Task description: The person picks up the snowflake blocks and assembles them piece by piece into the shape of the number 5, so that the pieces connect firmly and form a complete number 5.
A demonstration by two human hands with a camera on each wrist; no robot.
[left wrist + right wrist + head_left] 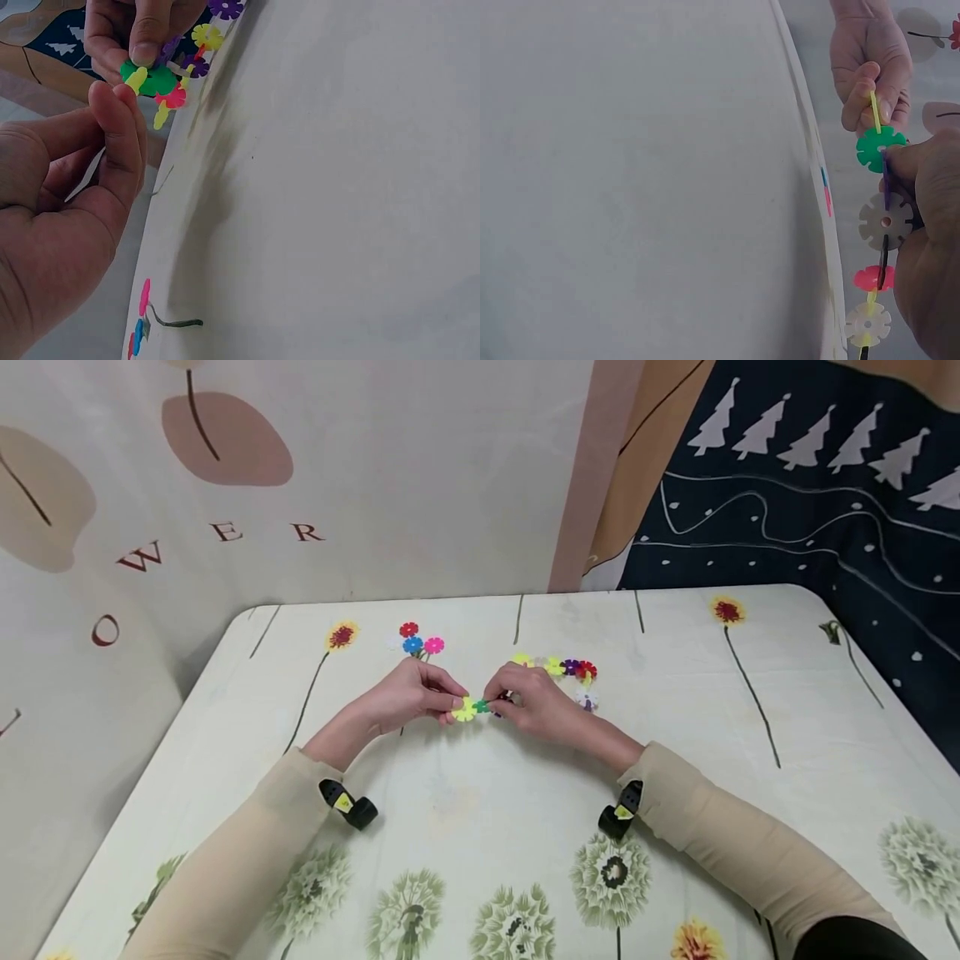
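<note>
Slotted plastic flower discs are joined in a chain between the two hands. My left hand (pixel 416 696) pinches a yellow disc (pixel 465 710) at the chain's left end. That disc sits edge-on against a green disc (pixel 877 150) in the right wrist view. My right hand (pixel 534 700) pinches the chain by the green disc, its thumb also at a purple disc (pixel 886 184). Below these in that view come a clear disc (pixel 871 222), a pink disc (pixel 870 278) and a whitish disc (pixel 868 325). Part of the chain is hidden behind the right hand.
The chain's far part curves behind the right hand, with a red disc (pixel 588 670) and a white disc (pixel 587 698). Beyond the left hand lie loose red (pixel 408 629), blue (pixel 412 644) and pink (pixel 433 645) discs. A flower-printed cloth (pixel 450 810) covers the table.
</note>
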